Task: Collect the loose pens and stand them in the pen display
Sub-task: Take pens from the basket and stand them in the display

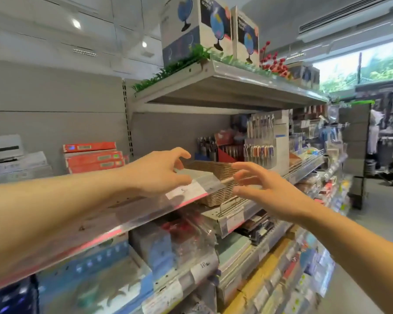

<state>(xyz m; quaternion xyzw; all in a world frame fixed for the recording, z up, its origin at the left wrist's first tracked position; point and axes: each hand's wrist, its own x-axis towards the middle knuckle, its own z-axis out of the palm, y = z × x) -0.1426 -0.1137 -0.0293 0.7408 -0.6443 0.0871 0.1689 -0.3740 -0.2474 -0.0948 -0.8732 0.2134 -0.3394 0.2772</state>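
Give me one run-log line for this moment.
left hand: open, reaching for wicker basket | right hand: open, reaching for basket | held: nothing | pen display: behind basket

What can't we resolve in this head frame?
- Wicker basket contents: hidden by its near wall and both hands, left hand, right hand.
- Pen display: too blurred to count pens or free slots.
- Price tag: motion blur, text unreadable.
- Lower shelf packs: blurred, contents unidentifiable.
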